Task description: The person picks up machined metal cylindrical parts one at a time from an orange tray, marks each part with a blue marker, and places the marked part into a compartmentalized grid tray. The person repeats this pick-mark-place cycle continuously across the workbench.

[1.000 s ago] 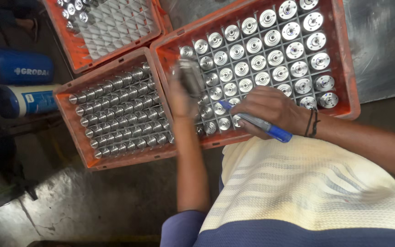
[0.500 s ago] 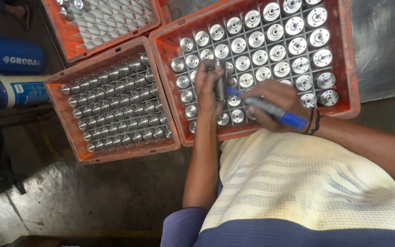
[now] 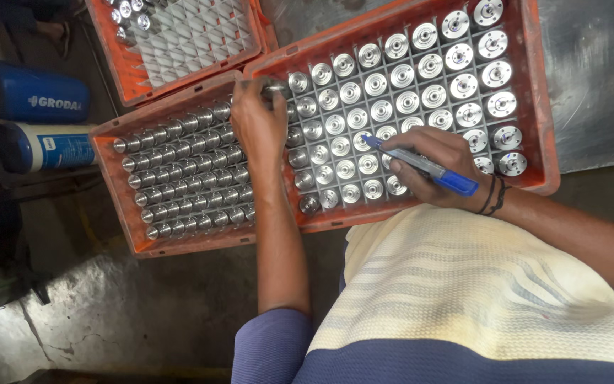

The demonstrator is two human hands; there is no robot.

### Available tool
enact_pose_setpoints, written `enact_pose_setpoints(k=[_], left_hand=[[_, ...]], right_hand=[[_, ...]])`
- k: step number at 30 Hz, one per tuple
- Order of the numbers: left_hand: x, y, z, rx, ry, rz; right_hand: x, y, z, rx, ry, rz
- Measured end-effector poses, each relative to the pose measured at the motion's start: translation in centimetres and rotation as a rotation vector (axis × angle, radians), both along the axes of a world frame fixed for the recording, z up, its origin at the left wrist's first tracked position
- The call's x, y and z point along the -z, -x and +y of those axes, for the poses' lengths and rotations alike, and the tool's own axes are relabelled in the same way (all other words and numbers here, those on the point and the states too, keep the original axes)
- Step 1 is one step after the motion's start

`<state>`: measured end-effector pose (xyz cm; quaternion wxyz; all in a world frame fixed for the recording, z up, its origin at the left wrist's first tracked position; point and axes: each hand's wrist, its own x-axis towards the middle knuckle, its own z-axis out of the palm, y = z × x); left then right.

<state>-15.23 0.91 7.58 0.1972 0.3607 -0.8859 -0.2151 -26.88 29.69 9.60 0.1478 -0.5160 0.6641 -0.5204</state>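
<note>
Left hand (image 3: 259, 122) gripping a shiny metal cylinder (image 3: 276, 88) over orange plastic crates (image 3: 541, 107), right hand (image 3: 431, 165) holding a blue marker pen (image 3: 421, 165), grey metal surface (image 3: 598, 85) beyond, stained concrete floor (image 3: 122, 313) below

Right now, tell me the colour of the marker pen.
Blue marker pen, head view.

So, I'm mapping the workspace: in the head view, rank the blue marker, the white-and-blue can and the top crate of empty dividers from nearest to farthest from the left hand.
1. Blue marker, to the right of the left hand, held in the right hand.
2. Top crate, up and to the left.
3. White-and-blue can, far left on the floor.
</note>
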Motion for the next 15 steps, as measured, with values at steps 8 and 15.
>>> enact_pose_setpoints(k=[8,15], left_hand=[[-1.3,-5.4,4.2,0.358,-0.216,-0.256],[-0.9,-8.6,10.9,0.209,-0.151,-0.730]], right_hand=[[-0.4,0.5,1.2,0.038,-0.012,-0.046],[-0.5,-0.4,1.8,0.006,-0.023,-0.040]])
